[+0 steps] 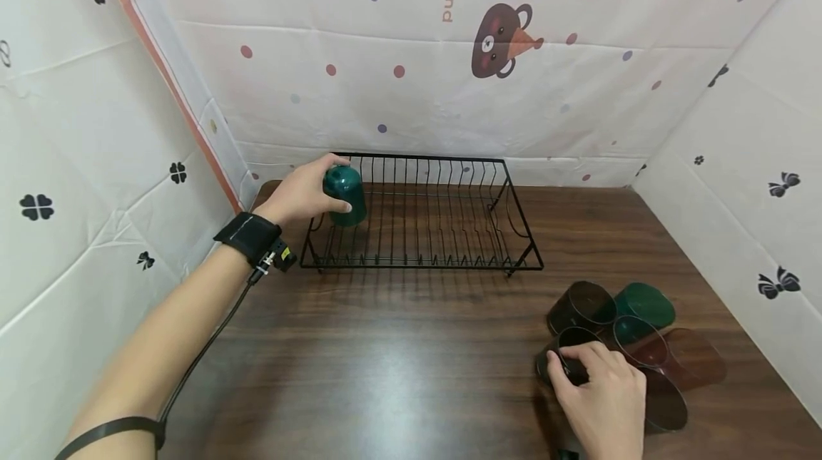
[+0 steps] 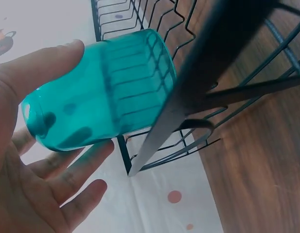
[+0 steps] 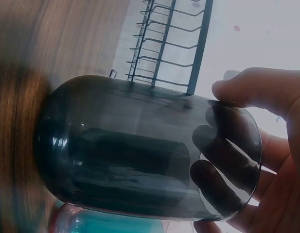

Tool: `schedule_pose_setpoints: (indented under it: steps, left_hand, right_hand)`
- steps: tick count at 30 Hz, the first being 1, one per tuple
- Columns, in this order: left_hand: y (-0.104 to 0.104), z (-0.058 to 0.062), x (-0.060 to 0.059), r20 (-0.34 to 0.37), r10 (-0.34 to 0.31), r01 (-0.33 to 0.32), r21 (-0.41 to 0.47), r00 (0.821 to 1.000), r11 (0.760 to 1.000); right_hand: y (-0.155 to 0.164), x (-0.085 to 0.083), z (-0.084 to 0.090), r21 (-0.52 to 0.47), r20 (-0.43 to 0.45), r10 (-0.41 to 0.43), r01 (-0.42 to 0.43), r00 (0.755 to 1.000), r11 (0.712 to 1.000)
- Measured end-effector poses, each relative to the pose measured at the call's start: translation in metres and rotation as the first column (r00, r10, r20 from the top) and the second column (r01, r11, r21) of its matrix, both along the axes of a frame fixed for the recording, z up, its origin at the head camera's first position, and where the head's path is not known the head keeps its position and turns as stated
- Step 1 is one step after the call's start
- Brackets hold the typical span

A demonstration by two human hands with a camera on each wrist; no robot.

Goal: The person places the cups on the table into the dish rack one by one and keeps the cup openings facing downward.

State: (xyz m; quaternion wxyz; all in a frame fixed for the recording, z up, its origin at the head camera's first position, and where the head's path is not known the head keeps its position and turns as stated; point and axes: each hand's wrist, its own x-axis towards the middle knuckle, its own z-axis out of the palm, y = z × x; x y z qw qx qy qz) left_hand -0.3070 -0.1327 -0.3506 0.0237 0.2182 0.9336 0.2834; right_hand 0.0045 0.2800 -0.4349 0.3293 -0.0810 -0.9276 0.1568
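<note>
At the left end of the black wire dish rack, my left hand holds a translucent green cup upside down. The left wrist view shows the thumb along one side of this green cup and the fingers on the other, with the rack's wires visible through its wall. On the right of the table, my right hand grips a smoky dark cup near its rim. Up close, this dark cup stands mouth up, its rounded base toward the table; fingers show through the tinted wall.
Around the right hand stand several more cups: a dark one, a green one, a reddish one and a brownish one. Patterned cloth hangs behind the wooden table. A black cable runs along the left forearm.
</note>
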Motion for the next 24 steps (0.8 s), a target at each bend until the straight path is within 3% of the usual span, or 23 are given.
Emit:
schedule_pose_setpoints:
  steps: [7,14,24]
  left_hand:
    - [0.007,0.01,-0.012,0.012,0.0,0.0,-0.052,1.0,0.999]
    - [0.014,0.021,-0.026,-0.021,0.057,-0.06,-0.194,0.998,0.979]
    - [0.028,0.018,-0.042,-0.054,0.103,-0.115,-0.322,0.993,0.94]
  right_hand:
    - [0.0,0.001,0.0,-0.002,0.015,-0.006,0.006,1.0,1.0]
    - [-0.001,0.0,0.0,-0.011,0.021,-0.004,0.005,1.0,1.0]
    - [0.0,-0.001,-0.002,-0.033,0.035,-0.001,0.002,0.999,0.999]
